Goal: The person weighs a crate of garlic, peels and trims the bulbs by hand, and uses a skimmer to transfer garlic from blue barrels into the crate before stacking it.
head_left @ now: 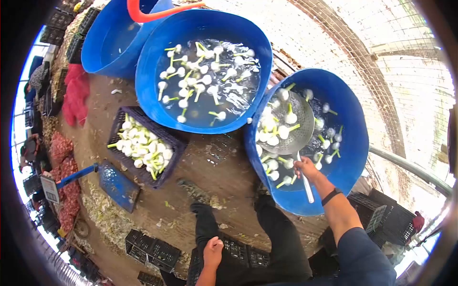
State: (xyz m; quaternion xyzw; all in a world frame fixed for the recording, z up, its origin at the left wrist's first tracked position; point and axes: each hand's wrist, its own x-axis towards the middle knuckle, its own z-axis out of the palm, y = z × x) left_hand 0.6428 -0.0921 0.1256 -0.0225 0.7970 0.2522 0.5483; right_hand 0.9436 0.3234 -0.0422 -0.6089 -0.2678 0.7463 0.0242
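Note:
My right hand [307, 168] is wrapped round the handle of a large metal skimmer [300, 125], whose perforated bowl is over the water in the right blue tub [350, 138]. Several white garlic bulbs [284, 131] with green stems lie in the bowl, and more float around it. My left hand [213, 251] is near my knee with its fingers curled; whether it holds anything is hidden. A dark crate [175, 151] heaped with bulbs stands on the floor left of the tub.
A middle blue tub [141, 90] holds water and floating bulbs. Another blue tub [88, 52] with an orange hose [164, 15] stands behind. A blue platform scale [117, 183], red net sacks [69, 190] and black crates [152, 250] are around; a wire fence [381, 81] runs along the right.

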